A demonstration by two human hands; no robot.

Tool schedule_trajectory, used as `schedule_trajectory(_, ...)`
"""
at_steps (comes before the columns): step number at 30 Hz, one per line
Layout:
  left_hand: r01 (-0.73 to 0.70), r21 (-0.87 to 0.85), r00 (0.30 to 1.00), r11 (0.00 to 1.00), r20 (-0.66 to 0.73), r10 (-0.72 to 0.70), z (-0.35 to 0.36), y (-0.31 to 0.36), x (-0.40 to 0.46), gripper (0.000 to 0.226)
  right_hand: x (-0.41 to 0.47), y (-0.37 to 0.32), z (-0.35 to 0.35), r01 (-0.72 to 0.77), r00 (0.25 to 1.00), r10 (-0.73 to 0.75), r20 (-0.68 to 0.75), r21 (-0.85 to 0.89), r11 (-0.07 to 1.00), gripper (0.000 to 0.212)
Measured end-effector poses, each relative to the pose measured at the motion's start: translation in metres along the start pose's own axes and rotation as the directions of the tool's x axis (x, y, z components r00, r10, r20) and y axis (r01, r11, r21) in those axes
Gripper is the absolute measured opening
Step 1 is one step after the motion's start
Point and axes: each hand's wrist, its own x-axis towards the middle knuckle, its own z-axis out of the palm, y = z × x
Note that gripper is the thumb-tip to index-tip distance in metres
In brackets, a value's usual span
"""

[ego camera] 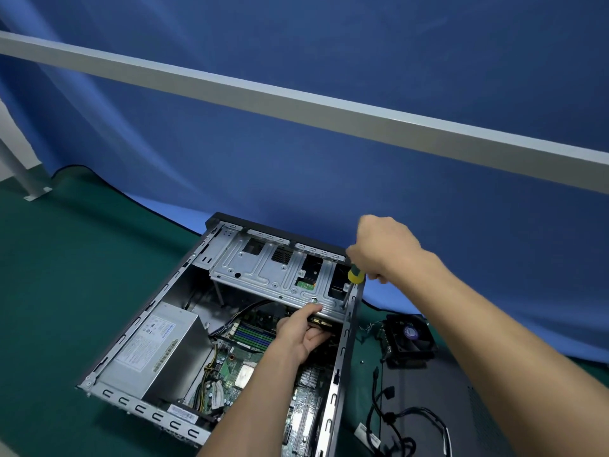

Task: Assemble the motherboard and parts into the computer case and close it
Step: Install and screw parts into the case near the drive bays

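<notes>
The open computer case lies on its side on the green mat. Inside it sit the motherboard, a grey power supply and a metal drive cage at the far end. My right hand grips a screwdriver with a yellow and green handle, its shaft pointing down at the cage's right front corner by the case wall. My left hand reaches inside the case and holds the cage's lower front edge, thumb on top and fingers underneath.
A black CPU cooler fan sits on the mat right of the case. Loose black cables and a dark side panel lie at the lower right. A blue cloth hangs behind, crossed by a white bar.
</notes>
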Motion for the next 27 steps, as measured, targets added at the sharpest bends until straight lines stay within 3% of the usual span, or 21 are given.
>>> schedule_trajectory(3,-0.001,0.016,1.0,1.0,-0.002,0.001,0.002,0.001,-0.004,0.057,0.001,0.009,-0.002,-0.068,0.993,0.063,-0.102,-0.049,0.996,0.029)
schedule_trajectory(7,0.001,0.019,1.0,1.0,0.001,-0.001,0.002,0.001,-0.003,0.06,0.0,0.016,-0.006,-0.022,0.992,0.009,0.127,0.106,0.994,0.02)
schedule_trajectory(10,-0.003,0.022,1.0,1.0,-0.005,0.003,0.001,0.0,-0.001,0.062,-0.005,0.012,0.009,0.043,0.997,-0.039,-0.073,0.058,0.997,0.011)
schedule_trajectory(12,0.0,0.004,1.0,1.0,0.005,0.0,0.002,0.0,-0.003,0.062,-0.005,0.007,0.011,0.018,0.981,-0.025,-0.191,-0.036,0.999,0.02)
schedule_trajectory(16,-0.007,0.001,1.0,1.0,-0.004,0.007,0.002,0.001,-0.002,0.062,-0.001,-0.009,0.006,0.077,0.997,-0.077,0.002,0.023,0.997,0.013)
schedule_trajectory(19,0.002,-0.007,1.0,1.0,0.001,-0.002,0.003,0.0,-0.002,0.06,-0.001,-0.012,0.009,0.016,0.991,-0.029,-0.132,-0.101,0.995,0.025)
schedule_trajectory(21,0.013,-0.013,1.0,1.0,0.001,-0.013,0.002,0.001,-0.004,0.061,-0.001,-0.009,0.003,-0.015,0.987,-0.007,-0.163,-0.134,0.991,0.021)
schedule_trajectory(25,0.023,-0.012,1.0,1.0,0.001,-0.023,0.002,0.001,-0.003,0.063,0.002,0.005,-0.005,0.021,0.995,-0.02,0.098,-0.009,1.0,0.012)
schedule_trajectory(27,0.023,-0.001,1.0,1.0,-0.007,-0.023,0.003,0.002,-0.004,0.063,0.001,0.011,-0.002,0.035,0.997,-0.038,0.065,0.047,0.998,0.006)
